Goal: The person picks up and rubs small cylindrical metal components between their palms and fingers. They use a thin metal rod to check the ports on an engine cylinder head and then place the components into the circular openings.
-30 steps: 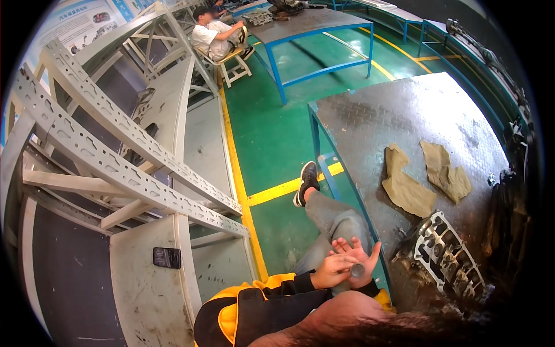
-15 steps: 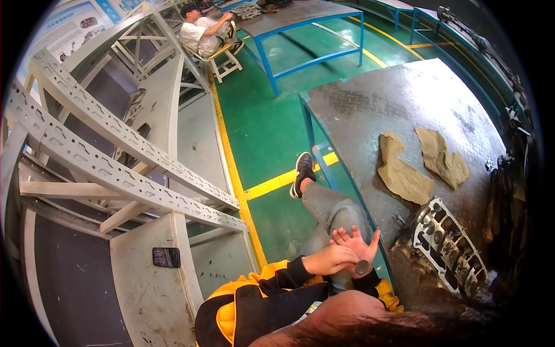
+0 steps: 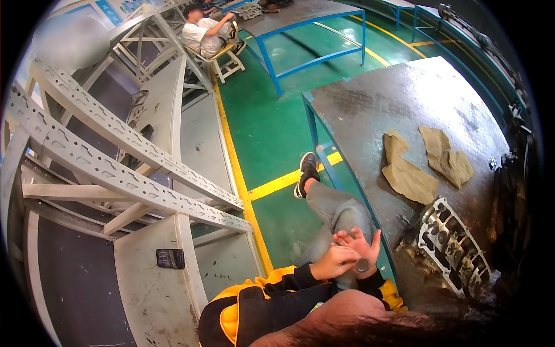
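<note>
Over my lap, my right hand (image 3: 362, 246) is palm up with its fingers spread and thumb out. My left hand (image 3: 335, 262) reaches across to it, fingertips pinched together at the palm. By those fingertips, over the base of the right palm, shows a small round grey metal piece (image 3: 362, 265). Its flat disc face is visible; anything behind it is hidden. The left fingers appear to grip it. A metal cylinder head (image 3: 454, 246) lies on the steel-topped table (image 3: 370, 110) to the right of my hands.
Two brown sheets of cloth or paper (image 3: 404, 173) lie on the table beyond the cylinder head. At left stands a grey metal rack (image 3: 115, 156), with a black phone (image 3: 170, 258) on a grey surface (image 3: 136, 289). Farther off, a person (image 3: 202, 34) sits on a stool beside another table (image 3: 300, 14).
The whole view has shifted slightly. My left fingers and the round piece have moved a little against the right palm, which stays spread.
</note>
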The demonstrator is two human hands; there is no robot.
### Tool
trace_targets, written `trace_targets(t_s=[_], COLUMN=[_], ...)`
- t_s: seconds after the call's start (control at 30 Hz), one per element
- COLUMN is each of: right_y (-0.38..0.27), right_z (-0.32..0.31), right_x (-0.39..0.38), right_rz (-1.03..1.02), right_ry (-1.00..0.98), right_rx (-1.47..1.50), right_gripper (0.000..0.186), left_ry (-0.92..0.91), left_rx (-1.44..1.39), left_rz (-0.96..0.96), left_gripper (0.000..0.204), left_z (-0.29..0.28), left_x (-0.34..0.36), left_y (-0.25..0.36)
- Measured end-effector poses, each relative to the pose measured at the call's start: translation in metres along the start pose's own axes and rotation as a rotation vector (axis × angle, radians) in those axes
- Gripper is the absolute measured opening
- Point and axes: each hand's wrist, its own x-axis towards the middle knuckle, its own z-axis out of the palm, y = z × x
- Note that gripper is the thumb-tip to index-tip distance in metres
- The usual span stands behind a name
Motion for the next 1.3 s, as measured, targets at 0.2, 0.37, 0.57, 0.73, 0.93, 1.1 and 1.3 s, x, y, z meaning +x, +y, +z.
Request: trace_targets(t_s=[0.2, 0.37, 0.57, 0.73, 0.93, 1.1, 1.3], right_y=[0.003, 0.001, 0.001, 0.002, 0.002, 0.002, 0.002], right_z=[0.007, 0.006, 0.001, -0.002, 0.000, 0.004, 0.014], right_x=[0.000, 0.000, 0.000, 0.000, 0.000, 0.000, 0.001], right_rz=[-0.030, -0.027, -0.014, -0.030, -0.032, -0.044, -0.042], right_ry=[0.053, 0.055, 0.016, 0.022, 0.016, 0.059, 0.093], right_rx=[0.002, 0.027, 0.033, 0.011, 0.002, -0.016, -0.046], right_gripper=[0.087, 0.085, 0.084, 0.085, 0.085, 0.086, 0.082], left_ry=[0.030, 0.016, 0.018, 0.064, 0.011, -0.044, -0.050], left_rx=[0.112, 0.060, 0.052, 0.127, 0.120, 0.123, 0.105], left_rz=[-0.001, 0.016, 0.067, 0.090, 0.079, 0.019, 0.042], left_gripper=[0.024, 0.022, 0.021, 0.024, 0.022, 0.025, 0.027], left_z=[-0.003, -0.005, -0.005, -0.003, -0.007, -0.006, -0.009], left_x=[-0.001, -0.001, 0.002, 0.000, 0.004, -0.001, 0.009], left_y=[-0.007, -0.009, -0.003, -0.007, 0.000, -0.012, 0.002])
